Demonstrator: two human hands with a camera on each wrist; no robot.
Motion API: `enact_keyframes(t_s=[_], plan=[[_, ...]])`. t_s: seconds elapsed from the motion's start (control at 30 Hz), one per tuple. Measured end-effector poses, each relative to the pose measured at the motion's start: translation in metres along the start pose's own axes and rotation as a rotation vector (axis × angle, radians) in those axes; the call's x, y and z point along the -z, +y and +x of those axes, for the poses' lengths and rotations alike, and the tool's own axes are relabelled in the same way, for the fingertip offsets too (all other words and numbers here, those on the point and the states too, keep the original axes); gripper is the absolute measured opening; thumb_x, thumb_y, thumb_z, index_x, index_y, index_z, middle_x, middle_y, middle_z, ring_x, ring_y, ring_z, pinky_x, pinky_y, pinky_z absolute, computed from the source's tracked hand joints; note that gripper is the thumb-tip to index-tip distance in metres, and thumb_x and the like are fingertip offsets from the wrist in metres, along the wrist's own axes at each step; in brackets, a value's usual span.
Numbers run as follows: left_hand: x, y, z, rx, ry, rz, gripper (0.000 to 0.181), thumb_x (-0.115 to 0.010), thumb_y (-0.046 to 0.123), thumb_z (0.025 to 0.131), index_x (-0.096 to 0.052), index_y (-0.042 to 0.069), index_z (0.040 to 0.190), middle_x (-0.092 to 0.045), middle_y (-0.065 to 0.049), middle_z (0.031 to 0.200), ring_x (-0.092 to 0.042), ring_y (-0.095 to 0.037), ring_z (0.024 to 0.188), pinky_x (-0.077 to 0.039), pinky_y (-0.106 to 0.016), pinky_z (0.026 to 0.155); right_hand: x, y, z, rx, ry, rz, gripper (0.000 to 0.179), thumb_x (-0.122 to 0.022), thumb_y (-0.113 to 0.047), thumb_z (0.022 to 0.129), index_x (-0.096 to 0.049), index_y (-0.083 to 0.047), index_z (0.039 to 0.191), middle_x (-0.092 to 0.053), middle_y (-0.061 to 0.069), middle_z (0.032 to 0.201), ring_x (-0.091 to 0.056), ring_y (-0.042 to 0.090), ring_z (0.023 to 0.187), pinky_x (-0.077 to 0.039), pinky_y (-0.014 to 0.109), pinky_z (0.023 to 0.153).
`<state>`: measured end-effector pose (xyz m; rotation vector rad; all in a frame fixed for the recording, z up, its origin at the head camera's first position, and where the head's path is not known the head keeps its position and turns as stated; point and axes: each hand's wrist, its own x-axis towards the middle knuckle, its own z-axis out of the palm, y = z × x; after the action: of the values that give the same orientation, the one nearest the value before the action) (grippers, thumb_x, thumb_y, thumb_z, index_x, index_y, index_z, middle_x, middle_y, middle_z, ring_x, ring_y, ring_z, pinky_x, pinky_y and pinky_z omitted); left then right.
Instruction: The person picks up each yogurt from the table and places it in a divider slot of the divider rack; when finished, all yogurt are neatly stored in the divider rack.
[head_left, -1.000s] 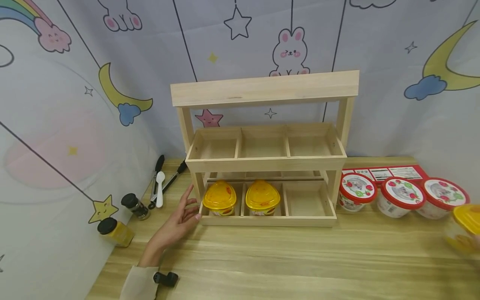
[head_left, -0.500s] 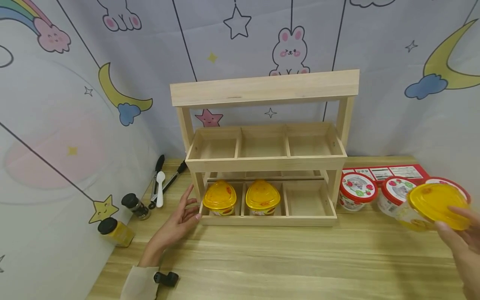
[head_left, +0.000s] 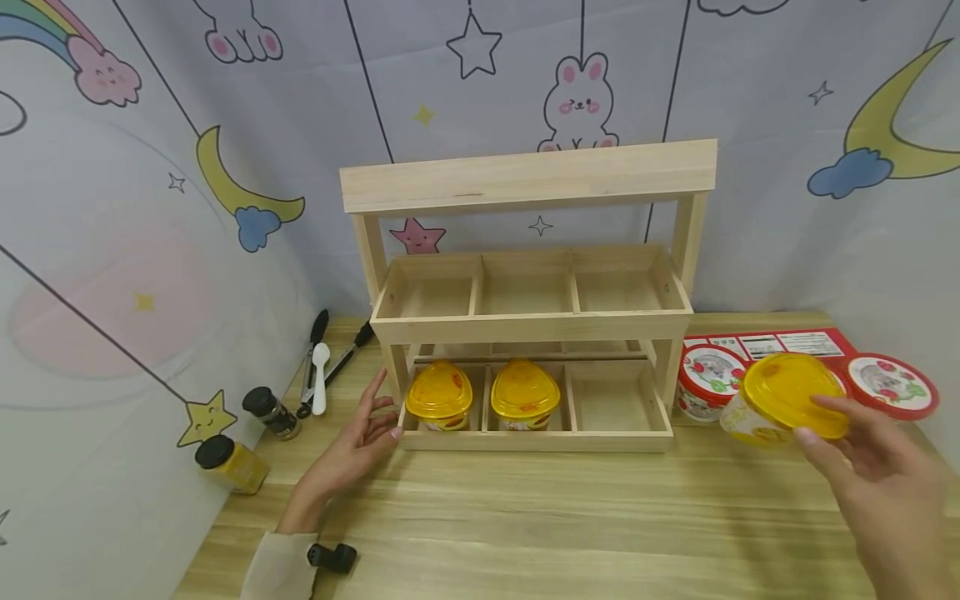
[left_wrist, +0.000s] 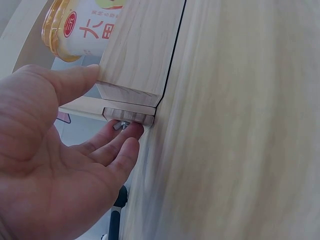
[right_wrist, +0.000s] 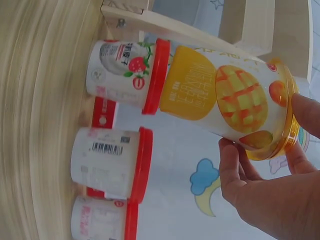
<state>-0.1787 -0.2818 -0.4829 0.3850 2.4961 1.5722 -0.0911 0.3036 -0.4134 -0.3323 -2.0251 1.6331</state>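
My right hand (head_left: 885, 492) grips a mango-printed tub (head_left: 795, 396) by its yellow lid, tilted, in front of the red-lidded tubs. The right wrist view shows thumb and fingers around the lid of this mango tub (right_wrist: 245, 107). At the lower left corner of the wooden two-tier rack (head_left: 536, 444), my left hand (head_left: 352, 450) has its thumb at the front and its fingers at the side, by a wing nut (left_wrist: 121, 125). Two more yellow-lidded tubs stand in the rack's lower tray: one in the left compartment (head_left: 439, 396), one in the middle compartment (head_left: 525, 396).
Red-lidded tubs (head_left: 892, 386) line the right side, before a red and white box (head_left: 810, 342). At left lie tongs (head_left: 345, 362) and a white spoon (head_left: 320, 379), with a black-capped jar (head_left: 272, 414) and a yellow jar (head_left: 234, 467) nearer. Printed cloth (head_left: 480, 108) hangs behind.
From the right edge, my right hand has carried the mango tub leftward, past the red-lidded tubs toward the rack. My left hand has stayed at the rack's corner.
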Motion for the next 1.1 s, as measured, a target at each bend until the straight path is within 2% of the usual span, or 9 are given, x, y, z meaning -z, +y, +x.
enact_keyframes(t_s=[0.13, 0.27, 0.43, 0.5, 0.63, 0.8, 0.9, 1.1], plan=[[0.000, 0.000, 0.000, -0.004, 0.000, 0.001, 0.094, -0.061, 0.019, 0.111, 0.006, 0.042, 0.173, -0.026, -0.033, 0.167, -0.042, -0.057, 0.152, -0.034, -0.066, 0.127, -0.005, -0.001, -0.002, 0.021, -0.075, 0.022, 0.049, -0.076, 0.008, 0.094, -0.067, 0.001, 0.142, -0.062, -0.010, 0.134, -0.066, 0.001, 0.100, -0.055, 0.000, 0.086], [0.000, -0.001, 0.000, -0.002, 0.003, 0.008, 0.094, -0.061, 0.019, 0.111, 0.006, 0.041, 0.173, -0.027, -0.033, 0.167, -0.043, -0.057, 0.152, -0.035, -0.065, 0.128, -0.011, 0.000, -0.001, 0.044, -0.115, -0.002, 0.049, -0.076, 0.007, 0.094, -0.068, -0.002, 0.142, -0.063, -0.013, 0.134, -0.067, -0.002, 0.101, -0.054, 0.000, 0.087], [0.000, -0.002, 0.001, -0.001, 0.003, 0.009, 0.095, -0.062, 0.020, 0.111, 0.007, 0.041, 0.173, -0.027, -0.032, 0.167, -0.043, -0.056, 0.152, -0.036, -0.063, 0.128, -0.018, 0.002, -0.001, 0.077, -0.176, 0.061, 0.048, -0.075, 0.010, 0.094, -0.071, -0.005, 0.139, -0.068, -0.014, 0.131, -0.068, -0.001, 0.103, -0.056, 0.002, 0.087], [0.001, -0.003, 0.001, -0.004, 0.001, 0.011, 0.095, -0.062, 0.021, 0.111, 0.007, 0.041, 0.173, -0.027, -0.032, 0.167, -0.043, -0.056, 0.152, -0.037, -0.061, 0.128, -0.022, 0.003, -0.001, 0.085, -0.202, 0.099, 0.047, -0.075, 0.011, 0.093, -0.071, -0.004, 0.137, -0.070, -0.013, 0.129, -0.068, -0.001, 0.102, -0.057, 0.003, 0.085], [0.000, -0.002, 0.002, -0.003, 0.004, 0.007, 0.095, -0.062, 0.020, 0.111, 0.006, 0.042, 0.172, -0.028, -0.032, 0.167, -0.043, -0.055, 0.152, -0.038, -0.060, 0.128, -0.029, 0.003, -0.001, 0.102, -0.239, 0.104, 0.045, -0.075, 0.012, 0.093, -0.070, 0.002, 0.136, -0.073, -0.014, 0.124, -0.068, -0.001, 0.101, -0.058, 0.004, 0.084], [0.000, -0.001, 0.002, -0.008, 0.002, 0.004, 0.094, -0.061, 0.019, 0.111, 0.006, 0.042, 0.173, -0.027, -0.032, 0.167, -0.042, -0.056, 0.152, -0.035, -0.064, 0.127, -0.036, 0.003, -0.001, 0.110, -0.282, 0.088, 0.045, -0.076, 0.008, 0.094, -0.069, 0.000, 0.137, -0.071, -0.015, 0.127, -0.068, -0.003, 0.106, -0.056, 0.003, 0.089], [-0.001, -0.001, 0.002, -0.013, 0.001, 0.001, 0.094, -0.061, 0.019, 0.111, 0.005, 0.042, 0.173, -0.027, -0.033, 0.167, -0.042, -0.057, 0.152, -0.034, -0.065, 0.127, -0.042, 0.004, 0.000, 0.147, -0.308, 0.110, 0.043, -0.075, 0.011, 0.094, -0.068, 0.003, 0.136, -0.071, -0.012, 0.127, -0.069, -0.002, 0.108, -0.056, 0.003, 0.092], [-0.001, -0.002, 0.000, -0.016, 0.004, -0.007, 0.094, -0.061, 0.017, 0.111, 0.005, 0.041, 0.173, -0.027, -0.033, 0.167, -0.042, -0.057, 0.152, -0.034, -0.064, 0.127, -0.054, 0.004, 0.001, 0.208, -0.360, 0.088, 0.042, -0.074, 0.013, 0.093, -0.067, 0.006, 0.134, -0.072, -0.012, 0.125, -0.068, -0.001, 0.110, -0.053, 0.003, 0.098]])
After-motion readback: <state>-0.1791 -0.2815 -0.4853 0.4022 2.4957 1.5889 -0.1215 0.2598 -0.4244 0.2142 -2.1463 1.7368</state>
